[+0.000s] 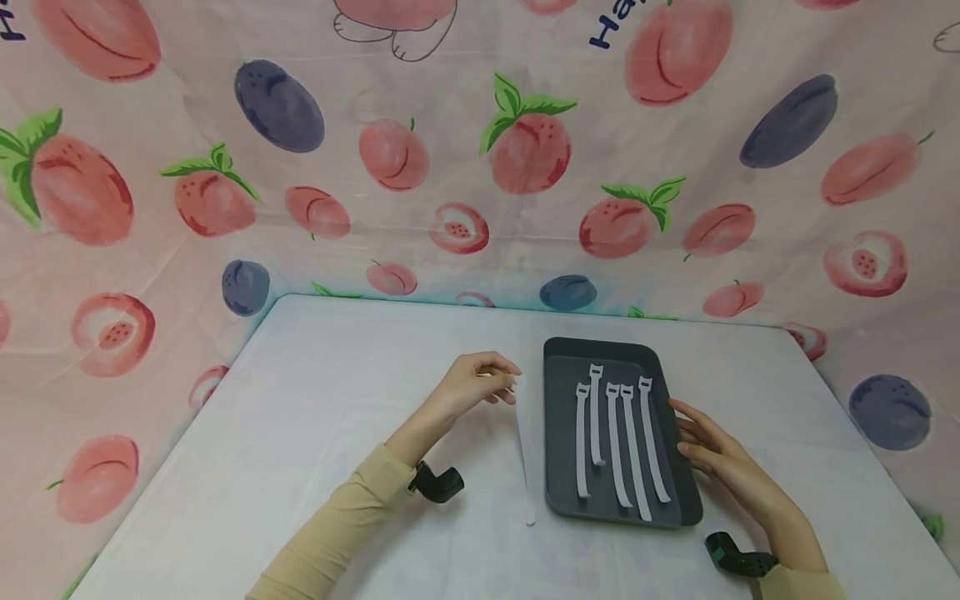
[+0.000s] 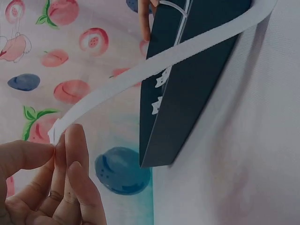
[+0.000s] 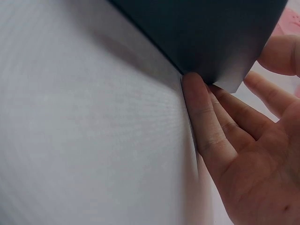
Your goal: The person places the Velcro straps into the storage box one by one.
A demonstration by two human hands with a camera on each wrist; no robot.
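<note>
My left hand (image 1: pixel 477 382) pinches one end of a white hook-and-loop cable tie (image 1: pixel 522 450) between thumb and fingertips. The rest of that strap hangs down just left of the dark grey tray (image 1: pixel 555 467). In the left wrist view the strap (image 2: pixel 140 72) curves across in front of the tray. Several more white cable ties (image 1: pixel 619 442) lie lengthwise in the tray, their slotted heads toward the far end. On the tray's right side, my right hand (image 1: pixel 723 454) touches the outer wall with fairly straight fingers. The right wrist view shows a fingertip (image 3: pixel 194 89) against the tray's lower edge.
A white cloth covers the table (image 1: pixel 337 375). A fruit-printed curtain (image 1: pixel 450 158) stands behind it and along both sides. Each wrist wears a black camera mount, one on the left (image 1: pixel 440 483) and one on the right (image 1: pixel 738 558).
</note>
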